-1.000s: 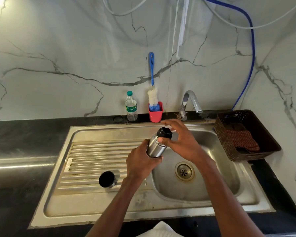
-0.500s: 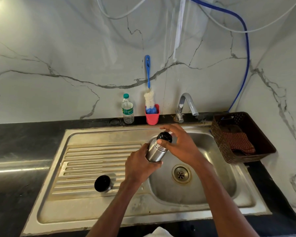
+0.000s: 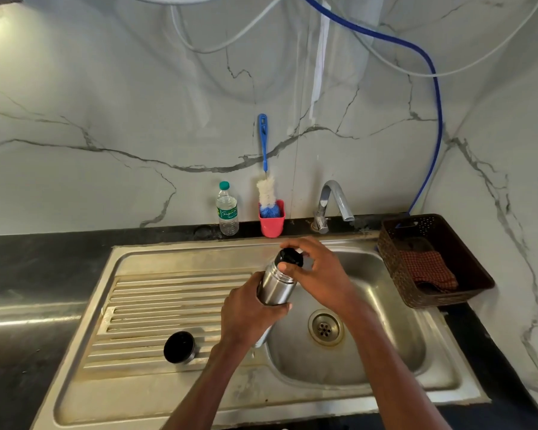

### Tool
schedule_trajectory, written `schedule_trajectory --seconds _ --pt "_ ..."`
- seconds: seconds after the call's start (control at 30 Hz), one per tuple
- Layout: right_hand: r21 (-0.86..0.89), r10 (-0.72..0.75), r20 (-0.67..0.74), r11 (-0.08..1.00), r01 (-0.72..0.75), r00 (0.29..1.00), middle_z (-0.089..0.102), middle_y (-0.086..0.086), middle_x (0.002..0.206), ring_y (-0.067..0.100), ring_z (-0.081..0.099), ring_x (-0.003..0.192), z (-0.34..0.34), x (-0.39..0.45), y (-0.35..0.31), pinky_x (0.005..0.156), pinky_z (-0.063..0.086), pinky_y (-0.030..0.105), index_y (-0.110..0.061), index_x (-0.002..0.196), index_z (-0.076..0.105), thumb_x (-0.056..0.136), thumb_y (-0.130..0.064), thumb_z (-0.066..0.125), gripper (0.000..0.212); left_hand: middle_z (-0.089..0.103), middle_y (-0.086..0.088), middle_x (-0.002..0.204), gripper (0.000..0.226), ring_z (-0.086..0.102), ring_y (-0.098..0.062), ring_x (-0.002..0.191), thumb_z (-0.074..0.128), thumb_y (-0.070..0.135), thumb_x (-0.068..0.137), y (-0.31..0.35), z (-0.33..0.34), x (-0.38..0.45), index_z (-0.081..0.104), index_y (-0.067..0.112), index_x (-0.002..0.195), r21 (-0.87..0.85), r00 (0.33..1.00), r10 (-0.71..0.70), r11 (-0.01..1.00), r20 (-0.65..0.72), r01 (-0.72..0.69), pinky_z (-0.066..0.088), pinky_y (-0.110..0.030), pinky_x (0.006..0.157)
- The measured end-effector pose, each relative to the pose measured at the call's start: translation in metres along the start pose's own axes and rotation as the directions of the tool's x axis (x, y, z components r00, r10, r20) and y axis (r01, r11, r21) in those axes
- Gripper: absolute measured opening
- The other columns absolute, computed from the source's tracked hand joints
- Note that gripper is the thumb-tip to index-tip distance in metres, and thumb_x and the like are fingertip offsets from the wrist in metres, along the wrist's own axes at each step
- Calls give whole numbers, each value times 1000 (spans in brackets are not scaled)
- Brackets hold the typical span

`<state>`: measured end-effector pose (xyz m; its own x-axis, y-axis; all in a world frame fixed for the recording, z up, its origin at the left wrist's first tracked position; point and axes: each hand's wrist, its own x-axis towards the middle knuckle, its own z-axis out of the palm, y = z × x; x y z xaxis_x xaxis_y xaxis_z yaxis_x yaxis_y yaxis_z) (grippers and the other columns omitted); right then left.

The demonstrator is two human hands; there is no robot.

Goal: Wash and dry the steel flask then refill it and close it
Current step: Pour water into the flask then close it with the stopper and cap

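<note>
1. The sink (image 3: 448,380) fills the lower middle of the view, set in a dark counter (image 3: 28,274), with its basin on the right and a ribbed drainboard (image 3: 156,305) on the left.
2. On the drainboard, at about 8 o'clock from the hands, a black-topped steel cup (image 3: 179,347) stands alone, well apart from them.
3. The left hand (image 3: 250,315) wraps its fingers round the lower body of the steel flask (image 3: 275,285) and holds it above the basin's left edge.
4. The flask's long axis is tilted: its base points down toward 7 o'clock and its mouth end points up toward 1 o'clock, away from the person.
5. The right hand (image 3: 319,274) curls over the flask's top, thumb and fingertips pinching the black stopper (image 3: 290,256) seated at the mouth.
6. The drain (image 3: 325,327) lies in the basin at about 4 o'clock from the flask.
7. At 3 o'clock, a brown basket (image 3: 479,290) sits on the counter with a checked cloth (image 3: 429,270) inside.
8. At the back wall, from 11 to 1 o'clock, stand a plastic water bottle (image 3: 227,209), a pink holder (image 3: 271,221) with a blue-handled bottle brush (image 3: 266,187), and the tap (image 3: 331,203).
</note>
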<state>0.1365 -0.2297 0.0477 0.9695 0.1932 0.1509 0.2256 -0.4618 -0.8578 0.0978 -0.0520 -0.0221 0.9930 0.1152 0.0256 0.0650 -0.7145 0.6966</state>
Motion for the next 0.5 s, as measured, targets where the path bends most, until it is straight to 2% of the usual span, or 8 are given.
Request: schedule_trajectory --seconds 0.03,0.1,0.17,0.2,0.27,0.33,0.43,0.5 --pt "-36 6 -23 999 -7 1000 59 -25 120 -6 55 114 0 1 2 99 48 27 -39 123 68 86 -36 82 40 70 21 82 59 65 0 72 79 69 57 0 0 0 58 43 106 6 1000 12 1000 0 -12 56 -31 66" --pt "-15 -13 43 1000 14 999 51 -27 130 -4 49 126 -1 0 4 106 43 25 -45 132 61 86 -42 81 51 70 21 82 58 65 0 72 79 68 57 1 0 0 58 43 106 1 1000 22 1000 -1 -22 55 -30 65" --pt "61 -35 130 998 28 991 48 -26 139 -5 46 132 -3 -2 1 103 38 14 -44 139 58 90 -27 79 56 69 20 80 56 65 0 70 79 67 58 0 -1 1 57 43 103 -17 1000 11 1000 -1 -11 56 -32 65" --pt "66 -40 118 997 33 992 53 -25 137 -7 49 129 -3 -2 0 99 39 12 -41 136 61 90 -20 78 54 69 20 80 56 65 0 70 79 67 58 0 -1 2 57 44 103 -22 1000 5 1000 1 -5 56 -32 65" --pt "-4 -35 19 999 35 999 59 -25 125 -6 54 120 -1 -1 0 101 46 22 -39 126 66 87 -20 80 46 69 21 82 59 65 0 72 79 68 57 0 -1 1 58 44 107 -9 1000 10 1000 3 -10 56 -31 65" --pt "-1 -46 37 999 46 998 55 -22 128 -1 50 125 -2 -2 1 108 44 31 -40 128 64 87 -25 79 46 69 22 82 61 65 -2 73 78 68 57 0 -1 1 57 45 109 14 1000 25 1000 7 -25 54 -30 66" --pt "179 -91 156 982 62 984 49 -16 143 3 46 137 -7 -3 0 109 38 22 -37 139 60 93 -12 73 54 68 21 81 56 64 0 72 79 68 57 1 -2 1 55 44 103 -5 1000 12 1000 11 -12 53 -28 64" --pt "97 -105 188 991 88 977 54 -18 137 1 51 131 -6 0 3 102 39 16 -35 136 63 93 -7 71 52 69 22 81 56 64 1 71 80 67 58 0 -2 2 57 43 103 -31 1000 4 1000 20 -3 54 -29 63"
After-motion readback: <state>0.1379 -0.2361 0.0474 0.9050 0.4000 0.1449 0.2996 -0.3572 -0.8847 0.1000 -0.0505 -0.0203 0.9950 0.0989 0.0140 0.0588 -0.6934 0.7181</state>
